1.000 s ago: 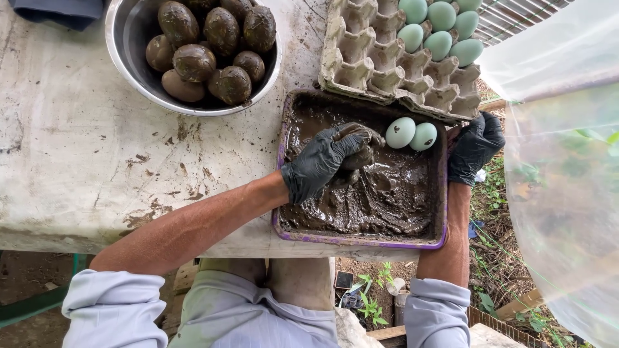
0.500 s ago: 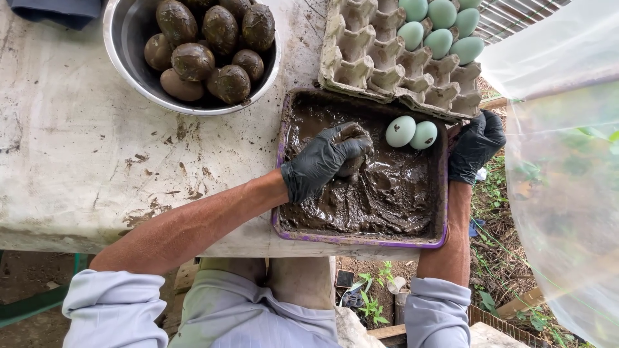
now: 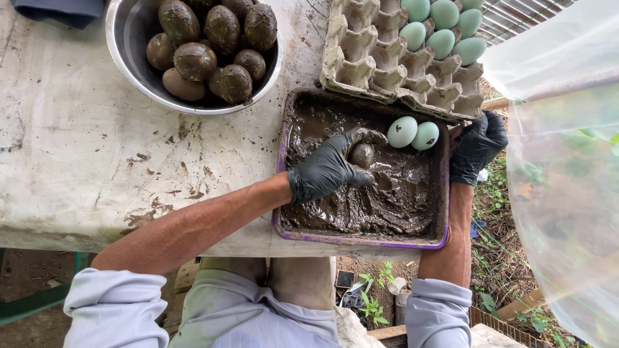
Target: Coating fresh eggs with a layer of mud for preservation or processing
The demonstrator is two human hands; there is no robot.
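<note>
A purple-rimmed tray (image 3: pixel 361 241) full of dark wet mud rests at the table's front edge. My left hand (image 3: pixel 325 169), in a black glove, curls around a mud-coated egg (image 3: pixel 362 154) in the mud. Two clean pale green eggs (image 3: pixel 412 133) lie in the tray's far right corner. My right hand (image 3: pixel 476 147), also gloved in black, grips the tray's right rim.
A steel bowl (image 3: pixel 132 61) at the back holds several mud-coated eggs. A grey cardboard egg carton (image 3: pixel 380 64) behind the tray carries several pale green eggs at its far end. A translucent plastic bag (image 3: pixel 567 167) hangs at the right. The stained white table (image 3: pixel 84 154) spreads left.
My left hand has turned the egg in the mud, so its muddy top now shows between my fingers. The right hand has stayed on the rim.
</note>
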